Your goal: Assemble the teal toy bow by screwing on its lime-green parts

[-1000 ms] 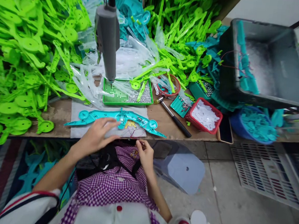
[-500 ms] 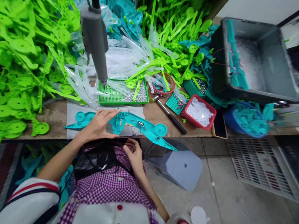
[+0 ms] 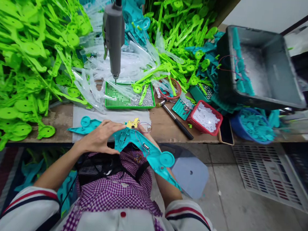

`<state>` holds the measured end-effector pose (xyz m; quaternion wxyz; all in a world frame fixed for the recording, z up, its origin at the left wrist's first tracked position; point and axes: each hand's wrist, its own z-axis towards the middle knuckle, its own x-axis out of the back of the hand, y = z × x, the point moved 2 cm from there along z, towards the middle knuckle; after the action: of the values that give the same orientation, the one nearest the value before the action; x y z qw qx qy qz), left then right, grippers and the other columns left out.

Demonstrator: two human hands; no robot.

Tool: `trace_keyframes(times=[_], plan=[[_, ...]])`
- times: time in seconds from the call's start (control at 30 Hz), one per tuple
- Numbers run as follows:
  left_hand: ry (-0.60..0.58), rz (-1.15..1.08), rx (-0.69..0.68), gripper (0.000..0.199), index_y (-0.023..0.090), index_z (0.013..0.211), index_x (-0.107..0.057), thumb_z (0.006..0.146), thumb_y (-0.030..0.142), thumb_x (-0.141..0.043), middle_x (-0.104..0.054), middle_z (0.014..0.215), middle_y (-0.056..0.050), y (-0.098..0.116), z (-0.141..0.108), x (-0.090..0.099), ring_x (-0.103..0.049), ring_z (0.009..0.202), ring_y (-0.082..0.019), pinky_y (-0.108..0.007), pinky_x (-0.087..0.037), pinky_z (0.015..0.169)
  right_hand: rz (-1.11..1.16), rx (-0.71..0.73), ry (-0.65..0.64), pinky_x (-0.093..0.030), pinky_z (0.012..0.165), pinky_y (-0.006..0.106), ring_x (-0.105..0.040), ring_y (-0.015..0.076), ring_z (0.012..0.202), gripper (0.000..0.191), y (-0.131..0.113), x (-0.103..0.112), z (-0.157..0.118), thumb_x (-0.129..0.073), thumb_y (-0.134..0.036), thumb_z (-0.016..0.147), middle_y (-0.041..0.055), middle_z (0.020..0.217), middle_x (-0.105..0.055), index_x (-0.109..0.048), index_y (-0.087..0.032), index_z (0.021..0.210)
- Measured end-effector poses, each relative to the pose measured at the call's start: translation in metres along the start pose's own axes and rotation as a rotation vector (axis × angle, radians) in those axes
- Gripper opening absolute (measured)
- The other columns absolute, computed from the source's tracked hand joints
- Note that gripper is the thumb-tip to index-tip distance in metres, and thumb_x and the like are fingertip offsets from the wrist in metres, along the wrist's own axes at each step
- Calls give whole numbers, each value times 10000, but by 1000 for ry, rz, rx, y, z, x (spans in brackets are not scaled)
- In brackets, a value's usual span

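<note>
My left hand [image 3: 101, 137] grips a long turquoise plastic shell part [image 3: 135, 137] by its left end, fingers above and thumb below. The shell is tilted, its right end with a round disc hanging over the table edge. Thin red wires and a small metal component [image 3: 146, 147] sit inside it. A small yellow figure-shaped piece [image 3: 132, 123] shows just above the shell's upper edge. My right hand [image 3: 141, 128] reaches behind the shell, close beside the yellow piece; its fingers are mostly hidden. Another turquoise part [image 3: 85, 125] lies on the white cloth [image 3: 81, 112].
A grey electric screwdriver [image 3: 114, 41] hangs over a green tray [image 3: 129, 106] of small metal parts. To the right are a hammer [image 3: 176, 121], a red basket [image 3: 206, 118] of white pieces, a phone [image 3: 226, 131] and a grey bin [image 3: 259, 99]. Lime-green parts [image 3: 20, 83] are heaped at left.
The turquoise shell has come towards me, its right end tilting lower. My right hand has moved from my lap to behind the shell. The yellow piece now shows above it.
</note>
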<state>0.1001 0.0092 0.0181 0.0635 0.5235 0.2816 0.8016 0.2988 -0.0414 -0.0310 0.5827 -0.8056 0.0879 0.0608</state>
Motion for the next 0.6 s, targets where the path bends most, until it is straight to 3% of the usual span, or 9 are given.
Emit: trace_keyframes(times=[0.1,0.17,0.3,0.37,0.47,0.6], plan=[[-57,-43,67,863,222,1460,-347,756,543,-730,-585,1348,-145,-3,-4,1,-559,1208,-302,-463,-399,1040,-154,79,63,-545,789,337,-659,195,815,398,-11,10,-7,-680,-590,744,15,815,-706,-704,-219,888],[-73,-58,102,838,219,1435,-385,748,546,-735,-583,1351,-145,-6,-5,1,-553,1217,-307,-471,-394,1048,-128,104,119,-543,734,304,-646,171,758,422,-19,20,-14,-710,-604,711,-3,786,-689,-704,-244,931],[-55,-76,121,837,218,1419,-406,734,564,-741,-579,1352,-147,-12,-3,0,-545,1230,-315,-485,-394,1053,121,117,5,-558,829,376,-683,206,866,652,-34,30,-25,-363,-784,826,53,855,-723,-742,-254,826],[-44,-81,122,832,217,1413,-414,733,570,-738,-575,1357,-148,-14,0,1,-538,1243,-319,-490,-391,1060,185,139,-35,-532,929,424,-687,231,945,714,-37,33,-29,-299,-805,830,68,894,-740,-754,-260,750],[-67,-89,146,822,215,1400,-433,726,571,-741,-564,1374,-149,-17,4,1,-518,1272,-326,-493,-387,1072,175,224,2,-507,980,468,-689,248,983,730,-40,45,-36,-281,-823,820,66,931,-755,-778,-287,813],[-92,-95,183,812,212,1383,-454,714,565,-751,-571,1367,-145,-23,6,0,-523,1272,-325,-493,-391,1078,-83,501,14,-454,1054,489,-691,261,1008,450,-54,74,-52,-596,-718,755,43,949,-766,-790,-322,843]])
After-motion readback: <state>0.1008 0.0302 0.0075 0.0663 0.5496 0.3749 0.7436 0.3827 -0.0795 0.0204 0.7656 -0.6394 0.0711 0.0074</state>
